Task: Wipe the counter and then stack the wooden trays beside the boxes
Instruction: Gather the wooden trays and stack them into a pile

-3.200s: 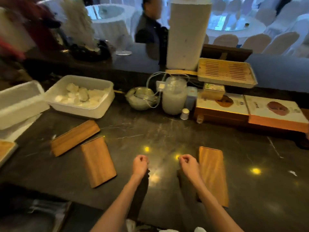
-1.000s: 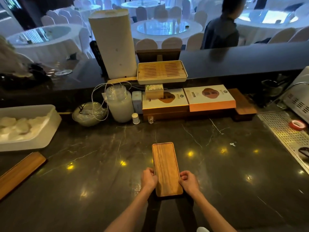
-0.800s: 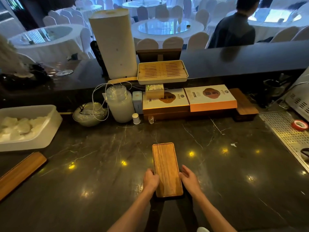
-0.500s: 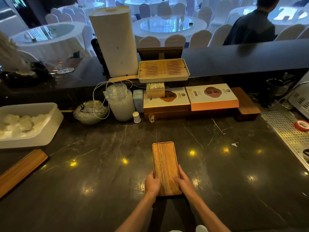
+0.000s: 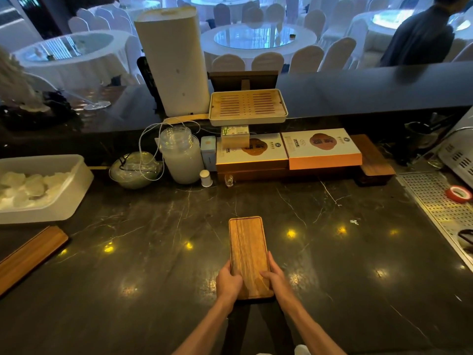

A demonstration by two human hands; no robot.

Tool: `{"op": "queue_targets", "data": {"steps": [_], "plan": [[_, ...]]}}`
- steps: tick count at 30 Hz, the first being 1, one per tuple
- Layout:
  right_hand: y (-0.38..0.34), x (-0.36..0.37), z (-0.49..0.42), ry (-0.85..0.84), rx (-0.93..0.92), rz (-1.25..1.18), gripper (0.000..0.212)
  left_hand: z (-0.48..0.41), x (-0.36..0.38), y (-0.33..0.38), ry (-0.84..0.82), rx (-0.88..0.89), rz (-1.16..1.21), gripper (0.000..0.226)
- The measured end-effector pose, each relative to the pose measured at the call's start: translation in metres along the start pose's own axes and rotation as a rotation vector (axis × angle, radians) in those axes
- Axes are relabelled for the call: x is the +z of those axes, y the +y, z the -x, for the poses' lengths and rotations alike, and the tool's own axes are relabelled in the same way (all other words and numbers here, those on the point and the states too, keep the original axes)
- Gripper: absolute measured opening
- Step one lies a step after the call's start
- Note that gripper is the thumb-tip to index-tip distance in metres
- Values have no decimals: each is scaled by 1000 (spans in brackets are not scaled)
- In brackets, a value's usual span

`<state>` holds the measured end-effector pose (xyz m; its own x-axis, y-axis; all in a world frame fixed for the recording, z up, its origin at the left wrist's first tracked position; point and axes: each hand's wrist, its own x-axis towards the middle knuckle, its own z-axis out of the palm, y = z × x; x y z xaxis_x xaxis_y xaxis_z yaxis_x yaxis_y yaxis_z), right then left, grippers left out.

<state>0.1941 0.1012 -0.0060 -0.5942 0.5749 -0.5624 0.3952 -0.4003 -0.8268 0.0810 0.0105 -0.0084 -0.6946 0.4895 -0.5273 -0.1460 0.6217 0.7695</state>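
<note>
While both hands held it, the tray (image 5: 248,252) lay flat on the counter (image 5: 345,265).
The left hand (image 5: 228,281) and right hand (image 5: 275,276) gripped its near end, fingers curled round the edges. The boxes (image 5: 289,151) were well away. If carried fast, it might bump the small glass (image 5: 228,180).

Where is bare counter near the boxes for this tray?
Bare dark marble counter lies between the held wooden tray and the orange-edged gift boxes, bordered right by the perforated metal drain tray. Crowded: back-left around the frosted jar and glass teapot.
</note>
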Motion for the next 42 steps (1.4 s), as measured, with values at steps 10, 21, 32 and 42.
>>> {"op": "queue_targets", "data": {"steps": [10,21,32,42], "plan": [[-3,-10,-5,-18,7,18,61,1,-12,8,-125,-23,43,32],[-134,80,-55,45,-338,528,20,-70,-238,-7,138,-36,84,34],[-231,505,-116,-379,-487,945,34,-86,-608,-94,579,-172,132,37],[-181,680,-179,-359,-307,1307,36,-142,-697,-188,611,-441,73,32]]}}
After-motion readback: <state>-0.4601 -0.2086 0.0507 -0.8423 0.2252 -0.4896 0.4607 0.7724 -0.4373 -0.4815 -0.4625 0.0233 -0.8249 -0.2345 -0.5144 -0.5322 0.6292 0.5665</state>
